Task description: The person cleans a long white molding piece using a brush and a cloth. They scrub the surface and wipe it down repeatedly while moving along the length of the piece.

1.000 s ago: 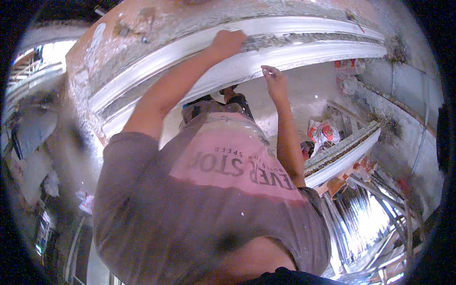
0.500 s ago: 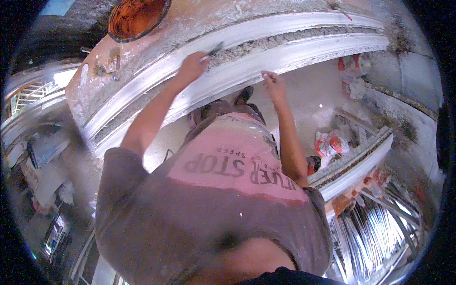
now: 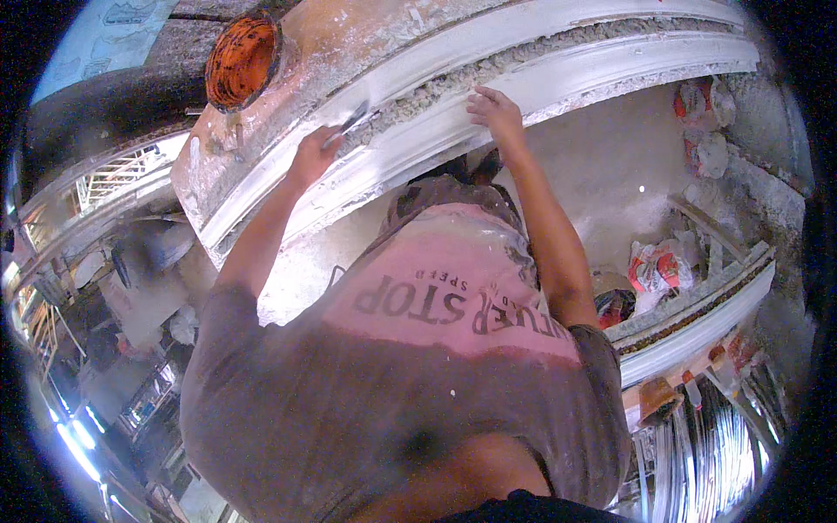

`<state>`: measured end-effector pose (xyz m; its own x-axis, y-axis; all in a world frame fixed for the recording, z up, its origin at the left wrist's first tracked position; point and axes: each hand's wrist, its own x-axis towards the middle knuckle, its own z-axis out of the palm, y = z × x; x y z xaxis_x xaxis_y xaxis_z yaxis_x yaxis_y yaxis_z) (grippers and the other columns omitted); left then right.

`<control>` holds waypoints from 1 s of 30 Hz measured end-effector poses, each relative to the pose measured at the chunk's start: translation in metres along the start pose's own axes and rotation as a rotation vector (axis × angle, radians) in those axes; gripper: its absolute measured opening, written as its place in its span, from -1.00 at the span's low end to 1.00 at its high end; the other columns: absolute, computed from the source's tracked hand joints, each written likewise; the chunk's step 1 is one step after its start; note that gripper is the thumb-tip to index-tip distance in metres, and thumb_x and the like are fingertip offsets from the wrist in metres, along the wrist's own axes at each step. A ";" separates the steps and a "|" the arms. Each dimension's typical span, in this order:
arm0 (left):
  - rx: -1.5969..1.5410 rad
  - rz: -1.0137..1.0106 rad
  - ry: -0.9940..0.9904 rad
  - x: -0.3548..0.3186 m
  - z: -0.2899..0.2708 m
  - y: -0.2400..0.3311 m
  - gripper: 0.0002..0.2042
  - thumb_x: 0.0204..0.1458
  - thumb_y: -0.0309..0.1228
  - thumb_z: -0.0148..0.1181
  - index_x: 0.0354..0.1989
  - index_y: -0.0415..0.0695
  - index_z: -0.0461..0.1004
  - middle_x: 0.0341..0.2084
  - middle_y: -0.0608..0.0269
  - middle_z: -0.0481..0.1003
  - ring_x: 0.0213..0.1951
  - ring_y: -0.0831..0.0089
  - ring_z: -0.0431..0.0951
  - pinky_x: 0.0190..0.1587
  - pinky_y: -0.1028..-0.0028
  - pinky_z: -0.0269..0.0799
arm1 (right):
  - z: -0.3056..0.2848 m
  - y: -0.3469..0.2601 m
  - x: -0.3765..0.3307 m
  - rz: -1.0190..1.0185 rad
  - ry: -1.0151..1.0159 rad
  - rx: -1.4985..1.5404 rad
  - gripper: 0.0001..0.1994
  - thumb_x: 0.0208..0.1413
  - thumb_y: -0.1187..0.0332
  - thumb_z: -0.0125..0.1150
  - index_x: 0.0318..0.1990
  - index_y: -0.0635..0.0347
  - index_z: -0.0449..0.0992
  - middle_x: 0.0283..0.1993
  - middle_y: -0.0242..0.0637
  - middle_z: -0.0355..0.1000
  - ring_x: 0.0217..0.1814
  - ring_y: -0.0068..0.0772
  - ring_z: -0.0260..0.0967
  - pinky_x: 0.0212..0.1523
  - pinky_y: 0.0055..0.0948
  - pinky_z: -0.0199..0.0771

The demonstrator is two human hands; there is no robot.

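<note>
A long white plaster moulding (image 3: 427, 139) runs across the bench in front of me, with a rough grey channel (image 3: 453, 85) along its length. My left hand (image 3: 314, 155) is closed round a small spatula (image 3: 356, 115), whose narrow dark blade points up and right over the moulding beside the channel. Farther right, my right hand (image 3: 497, 115) is over the moulding's near face, fingers apart and nothing seen in them. Whether its fingertips touch the plaster I cannot tell.
An orange-lined bucket (image 3: 244, 65) stands on the plaster-smeared bench (image 3: 327, 44) at the far left. Another white moulding (image 3: 697, 331) lies at the right, near a red-and-white bag (image 3: 660, 268). More bags (image 3: 704, 152) lie against the right wall.
My left hand has drawn the spatula left and back along the moulding. My right hand's fingers have spread and moved closer to the channel. The whole view has shifted a little.
</note>
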<state>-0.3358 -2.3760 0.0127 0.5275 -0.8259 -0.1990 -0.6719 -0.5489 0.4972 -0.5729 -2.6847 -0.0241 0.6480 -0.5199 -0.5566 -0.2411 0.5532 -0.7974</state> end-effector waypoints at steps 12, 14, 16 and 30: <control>-0.017 0.136 0.009 0.210 0.098 0.158 -0.65 -0.01 -0.15 0.11 -0.05 0.07 0.56 -0.18 0.09 0.56 -0.09 0.09 0.55 -0.05 0.13 0.48 | -0.035 -0.037 0.000 0.023 0.219 -0.035 -0.64 0.27 0.27 0.05 0.15 0.24 0.43 -0.02 -0.21 0.47 -0.15 -0.35 0.47 -0.17 -0.44 0.52; 0.081 0.207 0.003 0.169 0.083 0.103 -0.66 0.07 -0.08 0.09 0.00 0.18 0.55 -0.14 0.18 0.55 -0.08 0.12 0.55 -0.07 0.15 0.50 | -0.037 -0.034 -0.003 0.009 0.234 -0.025 -0.63 0.28 0.26 0.05 0.16 0.24 0.42 -0.01 -0.21 0.46 -0.15 -0.35 0.46 -0.15 -0.43 0.52; 0.170 0.265 0.073 0.085 0.053 0.031 -0.69 0.10 -0.09 0.12 0.00 0.21 0.54 -0.10 0.24 0.53 -0.15 0.23 0.58 -0.21 0.21 0.54 | -0.039 -0.030 -0.009 0.038 0.241 -0.020 -0.64 0.28 0.26 0.06 0.15 0.23 0.43 -0.02 -0.23 0.46 -0.14 -0.37 0.45 -0.14 -0.41 0.51; 0.298 0.416 -0.053 0.138 0.050 0.127 -0.65 -0.04 -0.37 0.12 -0.03 -0.10 0.41 -0.09 0.01 0.53 -0.39 0.02 0.61 -0.39 0.09 0.56 | -0.046 -0.019 -0.028 0.064 0.269 0.000 -0.64 0.27 0.25 0.06 0.14 0.22 0.45 -0.04 -0.31 0.45 -0.13 -0.46 0.40 -0.14 -0.46 0.45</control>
<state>-0.3746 -2.5660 0.0067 0.1621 -0.9834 -0.0818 -0.9424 -0.1789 0.2826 -0.6197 -2.7100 -0.0041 0.4163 -0.6380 -0.6478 -0.2752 0.5907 -0.7585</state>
